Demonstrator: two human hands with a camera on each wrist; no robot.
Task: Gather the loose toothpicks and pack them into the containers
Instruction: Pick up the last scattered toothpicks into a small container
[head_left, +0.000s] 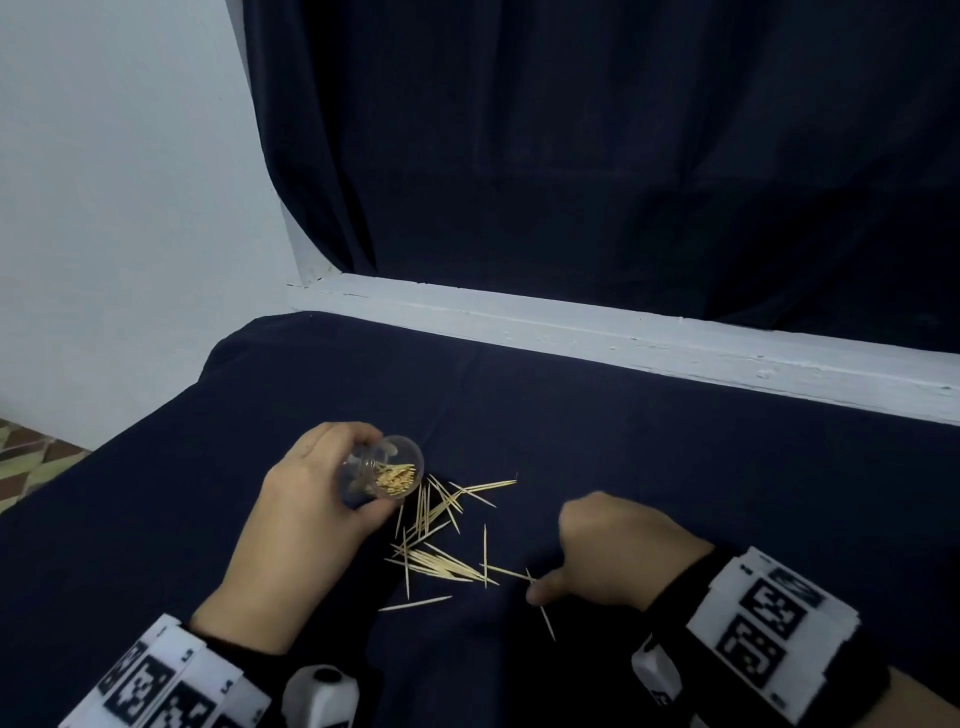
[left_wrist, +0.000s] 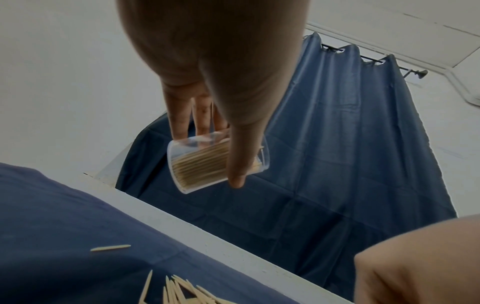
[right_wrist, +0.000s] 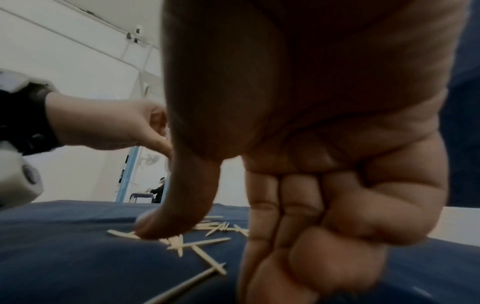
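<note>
My left hand grips a clear plastic container partly filled with toothpicks, tilted with its mouth toward me, just above the dark blue cloth. In the left wrist view the thumb lies across the container. Loose toothpicks lie scattered on the cloth between my hands. My right hand sits at the pile's right end with its fingers curled into the palm. Its thumb presses a toothpick onto the cloth. One more toothpick lies just below that thumb.
A white ledge runs along the far edge of the cloth, with a dark curtain hanging behind it. A white wall stands to the left. The table's left edge drops to a tiled floor.
</note>
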